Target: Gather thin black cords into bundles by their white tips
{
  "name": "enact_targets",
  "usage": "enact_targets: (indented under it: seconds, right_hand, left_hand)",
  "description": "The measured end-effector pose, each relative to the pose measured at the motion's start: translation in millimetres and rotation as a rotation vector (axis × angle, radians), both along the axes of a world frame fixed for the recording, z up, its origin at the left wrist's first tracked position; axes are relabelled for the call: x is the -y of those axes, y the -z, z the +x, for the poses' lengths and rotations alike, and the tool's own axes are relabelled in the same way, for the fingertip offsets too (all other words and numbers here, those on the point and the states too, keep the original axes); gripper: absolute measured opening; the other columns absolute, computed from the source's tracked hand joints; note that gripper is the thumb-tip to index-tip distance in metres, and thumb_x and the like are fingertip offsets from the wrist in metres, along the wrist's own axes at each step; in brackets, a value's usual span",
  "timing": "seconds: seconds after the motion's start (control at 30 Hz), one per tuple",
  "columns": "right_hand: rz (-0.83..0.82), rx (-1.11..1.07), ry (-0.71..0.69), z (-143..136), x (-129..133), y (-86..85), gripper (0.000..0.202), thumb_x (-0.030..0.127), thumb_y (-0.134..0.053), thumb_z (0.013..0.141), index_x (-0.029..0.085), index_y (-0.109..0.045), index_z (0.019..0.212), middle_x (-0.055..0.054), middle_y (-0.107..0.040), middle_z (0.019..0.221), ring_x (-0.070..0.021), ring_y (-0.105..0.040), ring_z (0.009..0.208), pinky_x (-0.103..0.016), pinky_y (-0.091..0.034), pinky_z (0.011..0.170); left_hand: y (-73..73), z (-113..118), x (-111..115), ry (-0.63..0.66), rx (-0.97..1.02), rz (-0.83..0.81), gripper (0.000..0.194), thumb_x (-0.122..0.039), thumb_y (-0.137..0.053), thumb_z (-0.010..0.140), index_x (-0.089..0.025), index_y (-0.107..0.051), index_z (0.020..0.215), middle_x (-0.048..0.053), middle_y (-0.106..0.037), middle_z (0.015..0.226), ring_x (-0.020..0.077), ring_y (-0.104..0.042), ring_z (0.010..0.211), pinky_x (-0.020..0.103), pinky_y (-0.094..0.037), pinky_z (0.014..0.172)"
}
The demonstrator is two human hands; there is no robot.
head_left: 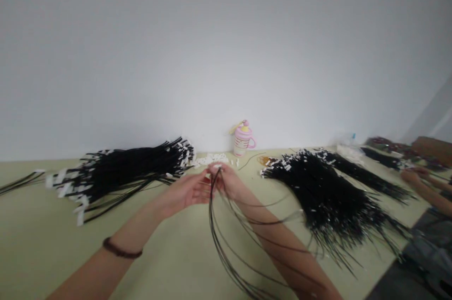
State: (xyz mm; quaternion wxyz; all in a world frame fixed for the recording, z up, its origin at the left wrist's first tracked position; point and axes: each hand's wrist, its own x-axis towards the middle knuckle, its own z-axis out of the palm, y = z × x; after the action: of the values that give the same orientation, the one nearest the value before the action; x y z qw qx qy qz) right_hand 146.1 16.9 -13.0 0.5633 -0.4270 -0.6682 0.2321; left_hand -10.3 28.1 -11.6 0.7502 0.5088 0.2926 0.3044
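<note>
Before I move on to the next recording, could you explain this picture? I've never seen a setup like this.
There is no machine here: a person works bare-handed, and a camera worn on the head looks forward and down. The left hand and right hand meet at the upper end of some black wires, which hang down in loops; blur hides how each hand grips. On the table lie black bundles to the left and right, with white bits and a pink cup near the wall. At the right edge, a co-worker's hand shows.
</note>
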Motion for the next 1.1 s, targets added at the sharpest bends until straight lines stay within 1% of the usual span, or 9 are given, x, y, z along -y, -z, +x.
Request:
enact_targets:
  seconds: [0.07, 0.17, 0.4, 0.57, 0.73, 0.83, 0.93, 1.03, 1.1]
  right_hand:
    - [-0.073, 0.038, -0.090, -8.1, -15.5, 35.2, 0.025, 0.035, -0.055, 0.081, 0.013, -0.062, 0.072, 0.003, -0.054, 0.054, -0.0069, -0.048, 0.044, -0.017, -0.040, 0.040]
    - [-0.124, 0.060, -0.131, -1.5, -26.3, 69.2, 0.015, 0.030, -0.065, 0.069, 0.016, -0.066, 0.076, -0.002, -0.060, 0.077, -0.0098, -0.054, 0.063, -0.018, -0.043, 0.050]
    - [-0.287, 0.079, -0.248, 19.2, -23.9, 109.6, 0.060, 0.044, -0.067, 0.067, 0.019, -0.050, 0.119, -0.003, -0.059, 0.084, -0.0096, -0.053, 0.061, -0.024, -0.046, 0.058]
    - [-0.305, 0.121, -0.318, 15.6, 5.7, 98.8, 0.112, 0.043, -0.084, 0.040, 0.024, -0.028, 0.136, -0.011, -0.049, 0.117, -0.0192, -0.055, 0.091, -0.036, -0.047, 0.081]
    - [-0.139, 0.351, -0.487, 39.7, 80.4, 57.5, 0.117, 0.043, -0.084, 0.042, 0.028, -0.021, 0.140, -0.012, -0.026, 0.140, -0.0284, -0.030, 0.128, -0.042, -0.027, 0.106]
    - [-0.287, 0.536, -0.570, 70.1, 121.2, 40.5, 0.096, 0.036, -0.078, 0.057, 0.029, -0.029, 0.139, -0.011, -0.025, 0.143, -0.0255, -0.025, 0.133, -0.037, -0.025, 0.108]
    - [-0.393, 0.699, -0.440, 105.9, 135.0, 39.9, 0.090, 0.033, -0.077, 0.059, 0.029, -0.033, 0.137, -0.011, -0.019, 0.146, -0.0274, -0.026, 0.132, -0.040, -0.030, 0.105]
    - [-0.390, 0.674, -0.285, 134.9, 112.4, 50.2, 0.057, 0.024, -0.070, 0.066, 0.026, -0.054, 0.121, -0.012, -0.033, 0.140, -0.0246, -0.046, 0.119, -0.039, -0.040, 0.097]
    - [-0.377, 0.576, -0.116, 144.0, 78.1, 58.5, 0.028, 0.022, -0.064, 0.069, 0.020, -0.066, 0.097, -0.012, -0.050, 0.125, -0.0213, -0.058, 0.101, -0.032, -0.050, 0.077]
  left_hand:
    - [21.3, 9.6, -2.2, -0.014, 0.011, -0.048, 0.031, -0.043, -0.061, 0.076, -0.013, -0.061, 0.082, 0.008, -0.068, 0.073, 0.0175, -0.064, 0.068, 0.031, -0.050, 0.070]
    - [37.8, 8.8, -6.9, -0.045, -0.004, -0.067, 0.025, -0.036, -0.068, 0.071, -0.013, -0.062, 0.079, 0.004, -0.065, 0.070, 0.0146, -0.063, 0.066, 0.027, -0.050, 0.070]
    - [55.2, 10.2, -13.2, -0.013, -0.136, -0.011, 0.027, -0.037, -0.071, 0.067, -0.010, -0.062, 0.069, 0.002, -0.060, 0.062, 0.0110, -0.056, 0.058, 0.025, -0.047, 0.063]
    - [76.2, 10.3, -27.2, -0.184, -0.142, -0.063, 0.026, -0.035, -0.068, 0.068, -0.012, -0.057, 0.067, -0.001, -0.055, 0.057, 0.0082, -0.050, 0.052, 0.021, -0.042, 0.053]
    - [75.8, 0.1, -35.8, -0.232, -0.140, -0.086, 0.027, -0.034, -0.070, 0.065, -0.013, -0.053, 0.066, -0.005, -0.047, 0.051, 0.0060, -0.045, 0.047, 0.019, -0.037, 0.050]
    - [71.8, 1.8, -31.4, -0.231, -0.169, -0.057, 0.031, -0.036, -0.072, 0.062, -0.013, -0.051, 0.059, -0.005, -0.047, 0.049, 0.0061, -0.043, 0.044, 0.020, -0.034, 0.047]
    - [70.2, 7.2, -26.7, -0.254, -0.234, -0.026, 0.031, -0.037, -0.072, 0.059, -0.012, -0.052, 0.057, -0.002, -0.053, 0.050, 0.0067, -0.042, 0.043, 0.021, -0.030, 0.045]
    - [69.3, 12.0, -23.5, -0.261, -0.317, 0.000, 0.032, -0.039, -0.069, 0.060, -0.012, -0.054, 0.056, 0.005, -0.063, 0.056, 0.0079, -0.043, 0.041, 0.023, -0.029, 0.044]
    - [68.5, 13.8, -21.9, -0.247, -0.361, 0.012, 0.032, -0.040, -0.067, 0.061, -0.012, -0.054, 0.056, 0.008, -0.066, 0.059, 0.0078, -0.041, 0.038, 0.023, -0.027, 0.043]
